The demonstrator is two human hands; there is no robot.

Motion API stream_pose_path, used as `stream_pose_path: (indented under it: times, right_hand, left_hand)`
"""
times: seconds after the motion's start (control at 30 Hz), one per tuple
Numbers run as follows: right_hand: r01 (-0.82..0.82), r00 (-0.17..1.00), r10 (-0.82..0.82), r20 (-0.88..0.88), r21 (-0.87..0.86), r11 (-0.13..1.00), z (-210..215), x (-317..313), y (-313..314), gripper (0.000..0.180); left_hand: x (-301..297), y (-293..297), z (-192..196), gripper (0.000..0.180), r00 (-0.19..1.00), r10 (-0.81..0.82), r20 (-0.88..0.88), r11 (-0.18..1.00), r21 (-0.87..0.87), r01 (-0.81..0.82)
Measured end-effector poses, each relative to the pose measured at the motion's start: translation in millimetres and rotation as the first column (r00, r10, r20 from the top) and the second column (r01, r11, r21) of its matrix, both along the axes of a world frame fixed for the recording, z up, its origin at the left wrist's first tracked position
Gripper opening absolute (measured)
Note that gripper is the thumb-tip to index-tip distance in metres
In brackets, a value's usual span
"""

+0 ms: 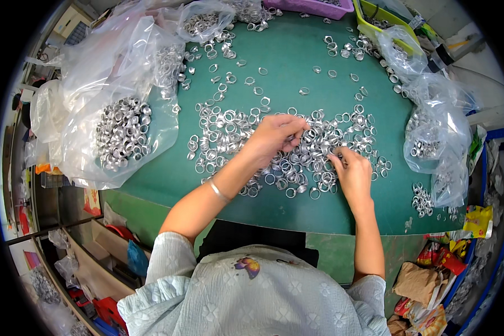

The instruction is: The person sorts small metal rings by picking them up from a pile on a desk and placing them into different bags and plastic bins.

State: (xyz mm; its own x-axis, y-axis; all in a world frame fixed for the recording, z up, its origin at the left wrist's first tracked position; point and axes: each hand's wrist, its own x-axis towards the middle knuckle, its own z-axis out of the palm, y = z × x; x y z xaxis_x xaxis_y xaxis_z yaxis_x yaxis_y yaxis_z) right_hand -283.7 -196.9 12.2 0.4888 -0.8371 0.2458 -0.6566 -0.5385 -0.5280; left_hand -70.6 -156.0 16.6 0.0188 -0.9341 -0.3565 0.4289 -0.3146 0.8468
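A wide pile of silver metal rings [229,134] lies spread over the green table in front of me. Over the middle of it is my left hand [277,135], its fingers curled and their tips pressed together; whatever they hold is too small to make out. My right hand [354,172] comes in at the pile's right side, thumb and forefinger pinched at the rings. Its fingertips touch the heap, and I cannot see clearly what is between them. The rings lie thickest between the two hands.
A clear plastic bag [75,134] full of rings rests at the left. More bags [425,120] line the right edge. Loose rings [257,91] dot the green tabletop [285,53]. At the far edge stand a purple tray [322,9] and a yellow-green basket [395,28].
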Motion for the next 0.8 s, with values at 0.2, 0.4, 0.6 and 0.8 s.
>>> stream_pose_path:
  times: [0.2,0.4,0.6,0.8]
  right_hand:
    - [-0.135,0.823,-0.195,0.533,0.518,0.845,4.8,-17.5,-9.5,0.008]
    - [-0.795,0.119,-0.819,0.562,0.548,0.261,7.3,-39.3,-20.5,0.012]
    - [-0.506,0.474,-0.595,0.650,0.753,0.420,18.0,-30.1,-34.2,0.022]
    - [-0.022,0.998,0.015,0.054,0.129,0.991,6.6,25.1,-58.5,0.019]
  left_hand:
    - [-22.0,-35.1,-11.4,0.016,0.210,0.209,0.955,0.880,-0.277,0.386]
    - [-22.6,-49.1,-24.3,0.012,0.390,0.305,0.869,0.799,-0.457,0.391]
    - [-2.7,-23.6,1.5,0.020,0.952,-0.090,-0.293,0.993,-0.104,0.061]
    - [13.3,-33.5,-7.2,0.017,0.987,0.052,-0.152,0.998,-0.018,-0.056]
